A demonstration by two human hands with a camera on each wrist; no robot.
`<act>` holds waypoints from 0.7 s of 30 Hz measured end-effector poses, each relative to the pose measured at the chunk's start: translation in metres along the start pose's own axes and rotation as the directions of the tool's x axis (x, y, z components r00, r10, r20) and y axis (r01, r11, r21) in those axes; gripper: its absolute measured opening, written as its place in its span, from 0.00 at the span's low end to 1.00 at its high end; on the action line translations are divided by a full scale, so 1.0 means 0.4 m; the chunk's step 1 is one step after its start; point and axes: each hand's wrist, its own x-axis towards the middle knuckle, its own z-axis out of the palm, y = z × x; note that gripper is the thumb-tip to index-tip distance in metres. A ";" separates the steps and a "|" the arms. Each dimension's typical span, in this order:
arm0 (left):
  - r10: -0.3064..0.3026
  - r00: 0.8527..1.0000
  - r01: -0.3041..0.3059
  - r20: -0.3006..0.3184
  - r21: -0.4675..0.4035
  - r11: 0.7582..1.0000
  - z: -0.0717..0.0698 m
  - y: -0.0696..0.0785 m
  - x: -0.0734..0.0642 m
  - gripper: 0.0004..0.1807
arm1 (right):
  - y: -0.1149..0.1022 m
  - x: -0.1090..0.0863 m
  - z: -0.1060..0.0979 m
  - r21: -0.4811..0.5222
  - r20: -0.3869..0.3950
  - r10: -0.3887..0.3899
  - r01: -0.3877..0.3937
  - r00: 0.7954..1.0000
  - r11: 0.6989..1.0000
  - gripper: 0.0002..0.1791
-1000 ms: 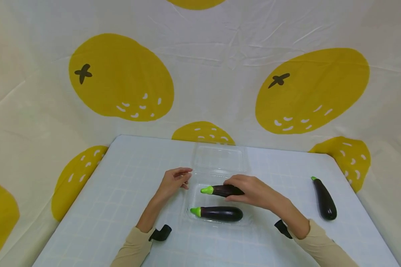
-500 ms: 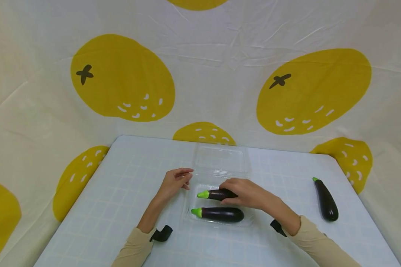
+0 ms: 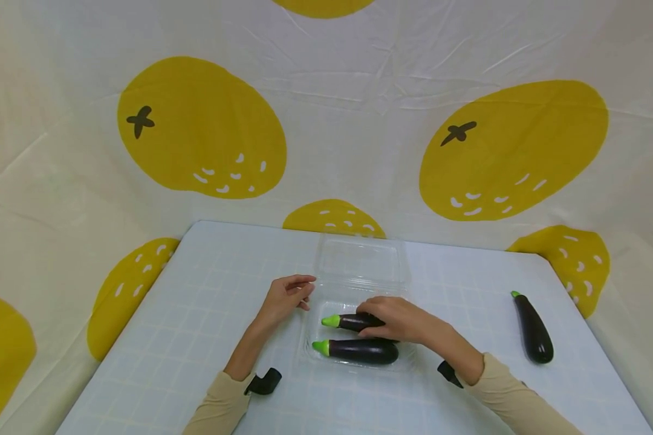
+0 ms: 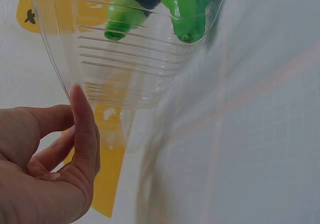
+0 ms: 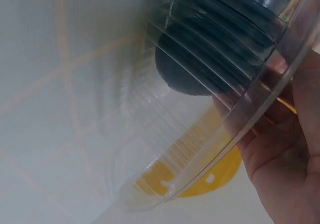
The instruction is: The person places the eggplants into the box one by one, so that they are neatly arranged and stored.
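Observation:
A clear plastic clamshell container (image 3: 317,357) lies at the table's middle with its lid (image 3: 361,257) folded back. My right hand (image 3: 397,317) reaches into it and grips an eggplant (image 3: 350,321) by its dark body, the green stem end pointing left. In front of that one lies a second eggplant (image 3: 361,351), also stem left, inside the container. My left hand (image 3: 283,299) is at the container's left side, near the hinge. In the left wrist view its fingertips (image 4: 77,97) are right at the rim, with two green stem ends beyond the clear wall.
A third eggplant (image 3: 533,329) lies on the table to the right, stem end away from me. The table wears a pale checked cloth (image 3: 223,260). Behind it hangs a white sheet (image 3: 354,139) printed with big yellow fruit.
My right hand has brought its eggplant left and toward me, down into the container beside the other one. My left hand has stayed at the container's left side.

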 end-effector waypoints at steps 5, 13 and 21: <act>0.004 1.000 -0.004 0.002 -0.002 1.000 0.000 0.001 -0.001 0.18 | 0.000 0.003 0.011 -0.003 0.009 0.000 0.000 1.000 1.000 0.21; 0.013 1.000 -0.013 0.004 -0.001 1.000 0.000 -0.001 0.000 0.17 | 0.003 0.011 0.018 0.030 0.034 0.010 -0.011 0.999 0.999 0.20; 0.014 1.000 -0.014 0.005 0.005 1.000 -0.001 0.001 -0.001 0.18 | 0.005 0.010 0.020 0.082 0.059 0.026 -0.031 0.998 0.996 0.18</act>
